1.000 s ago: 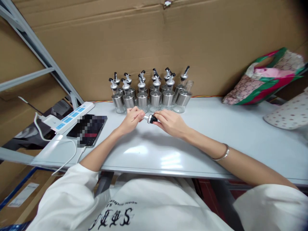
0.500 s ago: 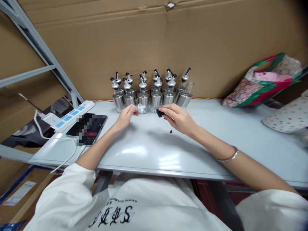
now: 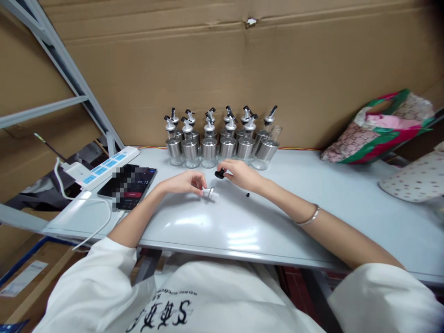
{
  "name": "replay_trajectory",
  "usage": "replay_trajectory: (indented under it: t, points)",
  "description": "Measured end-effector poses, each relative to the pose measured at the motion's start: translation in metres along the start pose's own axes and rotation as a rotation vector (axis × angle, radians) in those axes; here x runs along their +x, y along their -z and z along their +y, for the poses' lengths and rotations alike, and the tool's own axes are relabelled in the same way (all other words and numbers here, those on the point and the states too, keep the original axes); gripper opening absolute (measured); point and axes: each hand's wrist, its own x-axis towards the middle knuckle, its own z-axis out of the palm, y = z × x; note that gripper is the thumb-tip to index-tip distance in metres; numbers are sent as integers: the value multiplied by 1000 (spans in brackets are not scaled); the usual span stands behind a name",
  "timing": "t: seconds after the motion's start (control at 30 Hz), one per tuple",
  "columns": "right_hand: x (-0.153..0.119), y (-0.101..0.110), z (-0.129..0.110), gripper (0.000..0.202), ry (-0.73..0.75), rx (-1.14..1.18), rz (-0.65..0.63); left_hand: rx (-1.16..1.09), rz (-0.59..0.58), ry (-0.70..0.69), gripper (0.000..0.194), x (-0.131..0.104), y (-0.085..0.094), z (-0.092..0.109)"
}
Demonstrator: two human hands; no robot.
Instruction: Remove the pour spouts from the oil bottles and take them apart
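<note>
My left hand [image 3: 189,183] pinches a small white and clear spout piece [image 3: 209,192] low over the grey table [image 3: 294,231]. Just right of it, my right hand [image 3: 239,175] holds a black stopper-like part [image 3: 219,174] between thumb and fingers. The two pieces are apart. A tiny black piece [image 3: 247,194] lies on the table below my right hand. Behind my hands stand several glass bottles [image 3: 208,149] with steel sleeves, most topped by silver and black pourers. One bottle [image 3: 265,151] at the right end has an open glass neck without a pourer.
On the left are a power strip [image 3: 111,166] with a white cable and a phone [image 3: 137,187] on the table. A patterned bag [image 3: 367,134] and a spotted white item [image 3: 412,180] sit at the right. Cardboard [image 3: 208,69] rises behind the bottles.
My left hand has moved down and slightly right with the white piece, which now points right. My right hand has shifted left and a little down with the black part.
</note>
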Motion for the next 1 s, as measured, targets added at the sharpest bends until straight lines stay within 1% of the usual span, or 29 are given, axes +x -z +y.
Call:
replay_trajectory:
  t: [0.1, 0.2, 0.33, 0.57, 0.67, 0.77, 0.9, 1.0]
  points:
    - [11, -7, 0, 33, 9, -39, -56, -7, -31, 17, 19, 1, -1, -3]
    - [16, -14, 1, 37, 6, -86, -79, -13, -27, 18, 19, 2, -2, -7]
    - [17, -19, 1, 37, 2, -117, -97, 7, -30, 40, 20, 3, -3, -9]
    - [15, -23, 0, 35, 1, -115, -106, 24, -30, 63, 26, 2, -5, -2]
    - [14, -23, 0, 42, -1, -103, -117, 22, -70, 64, 27, 1, -5, -1]
    - [12, -16, -1, 48, 19, -96, -89, 41, -100, 68, 27, 1, -4, -2]
    - [9, 6, 2, 39, 55, -79, 17, 77, -106, 90, 31, 0, -3, -3]
    - [7, 25, 7, 30, 77, -69, 131, 53, -94, 84, 27, 1, -5, -4]
